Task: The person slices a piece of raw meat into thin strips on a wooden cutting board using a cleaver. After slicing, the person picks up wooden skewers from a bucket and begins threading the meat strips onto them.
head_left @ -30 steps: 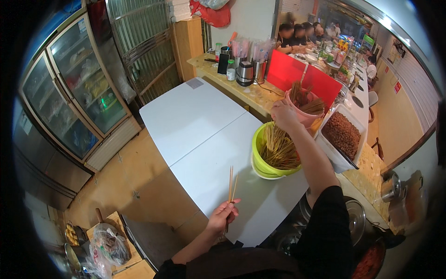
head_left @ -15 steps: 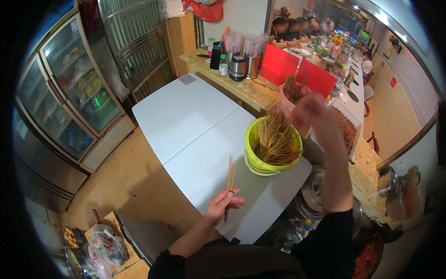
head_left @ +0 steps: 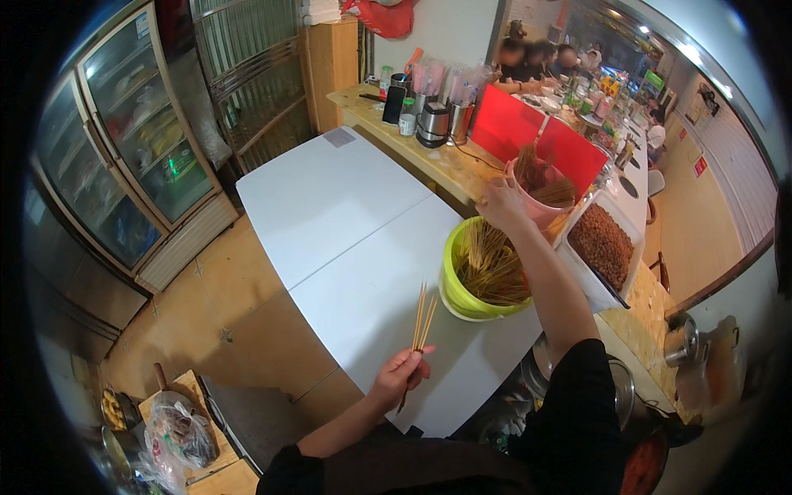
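My left hand (head_left: 401,379) is closed around a few thin bamboo skewers (head_left: 424,317), which fan upward over the near part of the white table. Just past it stands a yellow-green bucket (head_left: 456,290) packed with a loose heap of skewers (head_left: 493,268). My right hand (head_left: 505,204) is reached out above the bucket's far rim, beside the pink bucket (head_left: 537,213). Its fingers are bent together, and whatever may be between them is too small to make out. Bundles of darker skewers (head_left: 551,191) stand in the pink bucket.
The white folding table (head_left: 330,206) has a seam across it. Behind runs a wooden counter (head_left: 384,124) with a phone, a metal appliance and cups of straws. A white tray of brown pieces (head_left: 602,246) sits at right. Glass-door fridges (head_left: 136,140) stand left; people sit far back.
My right hand has swung left and down, from over the right side to beside the pink bucket. The skewers in my left hand now spread wider, and that hand shifted slightly right.
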The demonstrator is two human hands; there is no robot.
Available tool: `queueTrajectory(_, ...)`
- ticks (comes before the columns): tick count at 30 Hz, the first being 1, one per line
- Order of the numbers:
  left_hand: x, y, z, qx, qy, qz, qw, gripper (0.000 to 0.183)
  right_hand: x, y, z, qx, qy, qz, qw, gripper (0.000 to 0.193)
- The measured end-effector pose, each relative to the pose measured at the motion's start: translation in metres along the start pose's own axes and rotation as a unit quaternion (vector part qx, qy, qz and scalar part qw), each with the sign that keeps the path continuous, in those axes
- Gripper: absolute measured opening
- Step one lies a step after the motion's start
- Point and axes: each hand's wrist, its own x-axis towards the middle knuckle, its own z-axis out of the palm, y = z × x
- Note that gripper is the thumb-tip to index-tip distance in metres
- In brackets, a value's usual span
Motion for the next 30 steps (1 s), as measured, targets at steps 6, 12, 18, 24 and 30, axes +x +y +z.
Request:
queueTrajectory(6,-0.004,0.001,-0.018,-0.009,0.024,0.001,1.0,0.032,0.023,0.02,0.0,0.124,-0.094,0.034,0.987,0.027)
queueTrajectory(12,0.0,0.0,-0.013,-0.019,0.017,-0.008,1.0,0.029,0.003,0.006,-0.044,0.29,-0.021,0.04,0.956,0.019)
queueTrajectory(18,0.0,0.003,-0.006,0.004,0.01,-0.011,1.0,0.03,-0.011,0.005,-0.055,0.29,0.013,0.108,0.951,0.018)
queueTrajectory(24,-0.003,-0.001,-0.009,0.019,0.03,0.002,0.999,0.034,-0.02,-0.002,-0.088,0.146,0.085,0.123,0.978,0.023)
queueTrajectory(30,-0.002,0.009,-0.017,0.024,0.031,-0.006,0.999,0.04,-0.064,0.0,-0.185,0.462,0.287,0.109,0.832,0.01)
